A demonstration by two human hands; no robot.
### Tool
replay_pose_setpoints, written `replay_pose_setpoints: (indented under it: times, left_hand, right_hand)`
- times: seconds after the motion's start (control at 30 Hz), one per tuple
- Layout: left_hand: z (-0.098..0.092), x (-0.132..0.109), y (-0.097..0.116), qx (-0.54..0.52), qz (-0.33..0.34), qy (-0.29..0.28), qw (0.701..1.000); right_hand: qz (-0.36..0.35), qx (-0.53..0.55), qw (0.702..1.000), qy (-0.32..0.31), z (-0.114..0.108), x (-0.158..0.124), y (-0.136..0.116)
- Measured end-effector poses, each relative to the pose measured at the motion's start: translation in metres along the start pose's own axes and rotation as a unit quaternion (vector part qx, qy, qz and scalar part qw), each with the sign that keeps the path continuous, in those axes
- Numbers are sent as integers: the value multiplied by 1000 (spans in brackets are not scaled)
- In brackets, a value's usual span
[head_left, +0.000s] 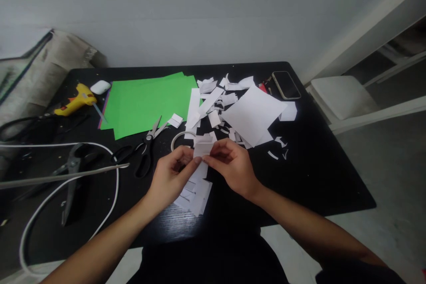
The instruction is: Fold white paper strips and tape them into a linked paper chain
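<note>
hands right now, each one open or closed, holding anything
Left hand: closed, pinching the white paper piece at its left edge.
Right hand: closed, pinching the same white paper piece at its right edge.

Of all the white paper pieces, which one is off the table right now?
The small piece pinched between the left hand and right hand; the big sheet and scraps lie flat on the table.

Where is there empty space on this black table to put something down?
The biggest bare patch is the table's right front corner, between the big white sheet, the phone and the edges. The middle is crowded with paper scraps; the left with scissors, pliers and a white cable.
</note>
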State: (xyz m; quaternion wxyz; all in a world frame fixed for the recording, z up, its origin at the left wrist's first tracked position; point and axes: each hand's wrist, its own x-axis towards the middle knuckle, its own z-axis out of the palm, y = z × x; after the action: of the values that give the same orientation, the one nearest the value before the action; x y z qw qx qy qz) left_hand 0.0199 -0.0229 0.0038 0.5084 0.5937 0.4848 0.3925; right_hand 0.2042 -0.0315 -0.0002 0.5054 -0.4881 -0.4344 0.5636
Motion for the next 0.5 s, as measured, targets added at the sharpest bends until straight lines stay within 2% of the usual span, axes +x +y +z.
replay_pose_setpoints:
  times: [0.17,0.5]
  left_hand:
    - [-1,-2,-5,19,-20,-4,1000]
    - [-4,3,-4,20,-11,1,1000]
  right_hand:
    - [-6,-8,1000,7,-1,2,2]
    - [-36,-20,999,20,-4,6,5]
